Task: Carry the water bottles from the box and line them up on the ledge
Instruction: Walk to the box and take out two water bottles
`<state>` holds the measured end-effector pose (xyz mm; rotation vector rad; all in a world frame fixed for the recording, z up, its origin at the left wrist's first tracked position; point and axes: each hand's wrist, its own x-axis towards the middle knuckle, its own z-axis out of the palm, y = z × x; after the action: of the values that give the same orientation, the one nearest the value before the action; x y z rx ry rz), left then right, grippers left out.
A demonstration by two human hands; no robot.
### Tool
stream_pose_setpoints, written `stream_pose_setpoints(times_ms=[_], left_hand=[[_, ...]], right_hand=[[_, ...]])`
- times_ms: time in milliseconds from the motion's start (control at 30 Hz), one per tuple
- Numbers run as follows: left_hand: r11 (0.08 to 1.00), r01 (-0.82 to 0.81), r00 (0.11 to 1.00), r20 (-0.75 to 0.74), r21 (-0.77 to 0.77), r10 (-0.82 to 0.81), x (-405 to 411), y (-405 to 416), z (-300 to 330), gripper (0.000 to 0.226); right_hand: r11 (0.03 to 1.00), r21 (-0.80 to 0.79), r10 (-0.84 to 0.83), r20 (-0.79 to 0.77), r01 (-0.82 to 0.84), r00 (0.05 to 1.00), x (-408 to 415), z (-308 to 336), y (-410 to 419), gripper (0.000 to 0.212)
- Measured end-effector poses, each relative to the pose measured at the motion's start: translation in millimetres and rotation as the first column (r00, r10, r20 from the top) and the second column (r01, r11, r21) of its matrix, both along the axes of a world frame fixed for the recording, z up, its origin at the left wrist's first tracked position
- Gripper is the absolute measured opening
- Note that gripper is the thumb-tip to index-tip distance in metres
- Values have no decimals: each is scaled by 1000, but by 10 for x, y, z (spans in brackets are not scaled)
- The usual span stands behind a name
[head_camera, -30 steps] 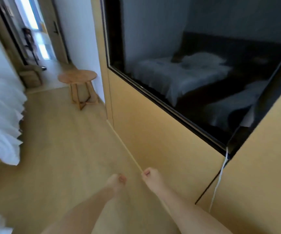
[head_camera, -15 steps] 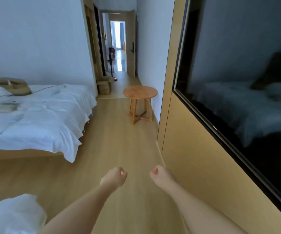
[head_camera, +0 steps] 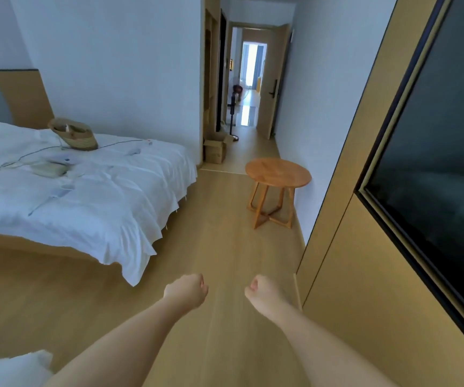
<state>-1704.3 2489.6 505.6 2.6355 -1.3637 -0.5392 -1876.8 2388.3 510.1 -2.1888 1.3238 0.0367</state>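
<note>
Bedroom w/ wood floor (head_camera: 219, 247), open lane running fwd between bed (head_camera: 85, 196) at left and wood-panel wall w/ dark screen (head_camera: 443, 169) at right, narrowing toward hallway doorway (head_camera: 249, 79). Cardboard box (head_camera: 214, 150) on floor at far end, against wall corner past bed foot, flaps open, contents not discernible; bottles and ledge not made out; round wooden side table (head_camera: 278, 173) standing near right wall, short of box. Left hand (head_camera: 187, 290) and right hand (head_camera: 261, 293) both out front over floor, apart, clenched into fists, gripping nothing.
</note>
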Motion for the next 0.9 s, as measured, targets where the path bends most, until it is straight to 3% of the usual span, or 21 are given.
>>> stream_pose_setpoints(times_ms=[300,433,667,900], left_hand=[[997,65,994,87,31,-68,1533,-1663,319,28],[987,131,987,76,92,-138,1913,-2274,330,25],[994,89,996,-27,56,-87,2736,-3552,144,20],[994,42,999,9,96,-43,3717,-4948,56,19]], right_hand=[[998,-47,-51,25,52,998,1410,270,-1625,23],[997,-66,-42,-60,38,997,1817,279,-2205,30],[1000,-24,2,-144,-5,990,2536,89,-3452,36],[996,-30,79,-89,-81,993,3557,163,-4991,32]])
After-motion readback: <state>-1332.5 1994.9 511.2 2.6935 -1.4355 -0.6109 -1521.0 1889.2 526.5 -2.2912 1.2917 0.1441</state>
